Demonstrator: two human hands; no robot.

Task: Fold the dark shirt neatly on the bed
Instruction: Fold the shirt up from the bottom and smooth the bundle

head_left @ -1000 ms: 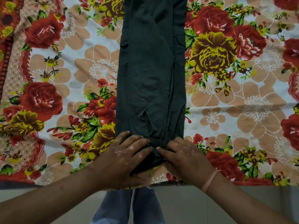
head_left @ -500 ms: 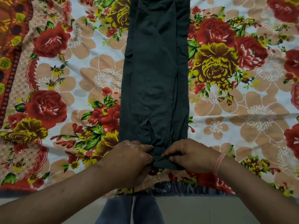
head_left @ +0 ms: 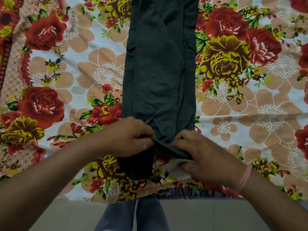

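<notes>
The dark shirt (head_left: pixel 160 67) lies as a long strip on the bed (head_left: pixel 250 114). At six o'clock, the left hand (head_left: pixel 126 137) and right hand (head_left: pixel 205 157) pinch its near hem.

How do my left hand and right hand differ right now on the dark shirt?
The right hand has a pink band at its wrist; the left hand has none. The left hand's fingers curl tightly; the right hand lies flatter along the hem. The right hand sits nearer the edge of the bed than the left hand. Both grip the near end of the dark shirt.
</notes>
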